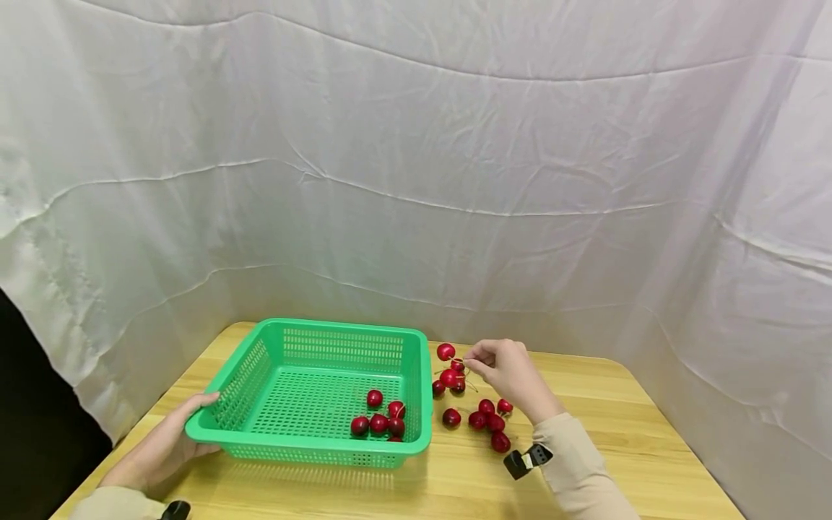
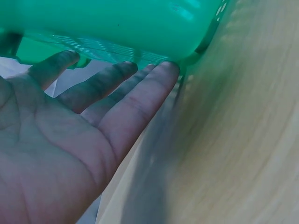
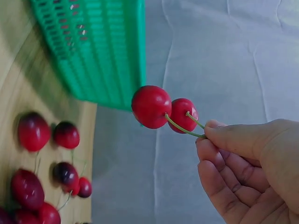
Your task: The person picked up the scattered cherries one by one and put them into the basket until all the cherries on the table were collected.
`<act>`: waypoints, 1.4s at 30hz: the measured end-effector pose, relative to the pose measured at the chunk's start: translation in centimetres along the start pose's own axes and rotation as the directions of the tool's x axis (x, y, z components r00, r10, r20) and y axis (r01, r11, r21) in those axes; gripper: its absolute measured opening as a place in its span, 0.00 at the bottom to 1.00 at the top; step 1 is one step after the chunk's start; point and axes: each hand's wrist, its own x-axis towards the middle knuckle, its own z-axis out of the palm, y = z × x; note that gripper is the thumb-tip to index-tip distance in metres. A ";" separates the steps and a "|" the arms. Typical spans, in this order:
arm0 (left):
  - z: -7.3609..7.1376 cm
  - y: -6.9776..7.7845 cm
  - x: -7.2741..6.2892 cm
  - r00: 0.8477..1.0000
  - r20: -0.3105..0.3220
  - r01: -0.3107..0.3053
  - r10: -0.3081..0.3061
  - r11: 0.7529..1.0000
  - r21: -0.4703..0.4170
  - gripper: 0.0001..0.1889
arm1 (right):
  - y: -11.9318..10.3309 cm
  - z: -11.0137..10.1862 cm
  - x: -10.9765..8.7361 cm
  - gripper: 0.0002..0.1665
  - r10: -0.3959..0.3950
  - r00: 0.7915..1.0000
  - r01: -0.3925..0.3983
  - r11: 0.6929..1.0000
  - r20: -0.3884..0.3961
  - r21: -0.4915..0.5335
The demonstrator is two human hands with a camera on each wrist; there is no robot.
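Note:
My right hand (image 1: 507,367) pinches the thin green stems of two red cherries (image 3: 151,107) between thumb and forefinger, just right of the basket. Both fruits hang from the fingertips, one partly behind the other in the right wrist view. At the left front corner of a green plastic basket (image 1: 312,442), my left hand (image 1: 170,440) has its thumb over the rim and its other fingers against the outer wall below. Several dark red cherries (image 1: 378,424) lie inside the basket's right front part.
Several more cherries (image 1: 495,422) lie on the wooden table (image 1: 585,404) right of the basket, some with stems. A pale hanging cloth (image 1: 416,180) stands behind the table and at both sides.

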 end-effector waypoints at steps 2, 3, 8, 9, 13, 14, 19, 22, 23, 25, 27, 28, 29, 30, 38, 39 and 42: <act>0.0 0.0 0.0 1.000 0.003 -0.006 0.006 1.000 0.003 0.26 | -0.8 0.1 0.0 0.03 -0.027 1.000 0.027 1.000 0.003 0.014; 0.1 0.0 -0.1 1.000 -0.001 -0.006 0.006 1.000 0.007 0.26 | -1.1 0.1 0.1 0.03 -0.038 0.999 0.038 0.999 0.007 0.021; 0.4 0.1 -0.1 0.999 -0.040 0.015 -0.013 0.999 0.049 0.33 | -2.6 0.5 0.5 0.03 -0.084 0.996 0.082 0.995 0.031 0.048; 0.4 0.1 -0.1 0.999 -0.048 0.020 -0.017 0.998 0.054 0.34 | -2.8 0.6 0.6 0.03 -0.093 0.995 0.091 0.995 0.036 0.050; 0.6 0.3 -0.1 0.996 -0.079 0.041 -0.035 0.996 0.075 0.36 | -3.8 1.2 1.4 0.03 -0.123 0.991 0.120 0.991 0.060 0.054; 0.7 0.3 -0.1 0.996 -0.084 0.044 -0.037 0.996 0.078 0.36 | -4.0 1.4 1.6 0.03 -0.127 0.990 0.124 0.991 0.068 0.053; 0.7 0.4 -0.2 0.994 -0.101 0.058 -0.047 0.993 0.099 0.39 | -4.6 2.4 2.9 0.04 -0.146 0.983 0.141 0.989 0.114 0.049; 0.7 0.4 -0.2 0.993 -0.108 0.061 -0.049 0.992 0.111 0.40 | -4.6 3.0 3.7 0.04 -0.156 0.979 0.153 0.988 0.135 0.032; 0.7 0.4 -0.1 0.992 -0.118 0.065 -0.052 0.992 0.110 0.40 | -4.6 3.2 4.0 0.04 -0.154 0.978 0.151 0.988 0.141 0.027; 0.7 0.3 -0.1 0.991 -0.123 0.067 -0.053 0.992 0.111 0.41 | -4.5 3.6 4.5 0.05 -0.145 0.978 0.145 0.989 0.153 0.010; 0.7 0.2 0.0 0.990 -0.128 0.067 -0.052 0.991 0.114 0.40 | -4.4 4.0 5.0 0.04 -0.142 0.976 0.145 0.989 0.163 -0.005; 0.7 0.2 0.0 0.990 -0.129 0.066 -0.051 0.991 0.113 0.40 | -4.3 4.2 5.2 0.04 -0.134 0.976 0.139 0.990 0.170 -0.013; 0.7 0.2 0.1 0.991 -0.127 0.065 -0.050 0.991 0.114 0.40 | -4.3 4.3 5.4 0.04 -0.119 0.976 0.124 0.992 0.180 -0.014; 0.7 0.2 0.1 0.992 -0.119 0.061 -0.047 0.991 0.118 0.40 | -4.2 4.5 5.6 0.04 -0.115 0.975 0.121 0.993 0.189 -0.019; 0.6 0.3 0.0 0.993 -0.108 0.057 -0.044 0.992 0.115 0.40 | -4.3 5.7 6.8 0.04 -0.097 0.964 0.108 0.994 0.247 -0.033; 0.6 0.3 0.0 0.994 -0.105 0.055 -0.042 0.992 0.118 0.40 | -4.3 5.9 6.9 0.04 -0.097 0.963 0.110 0.993 0.253 -0.038; 0.6 0.2 0.0 0.994 -0.099 0.050 -0.038 0.991 0.122 0.40 | -4.2 6.2 7.1 0.03 -0.105 0.957 0.123 0.991 0.269 -0.051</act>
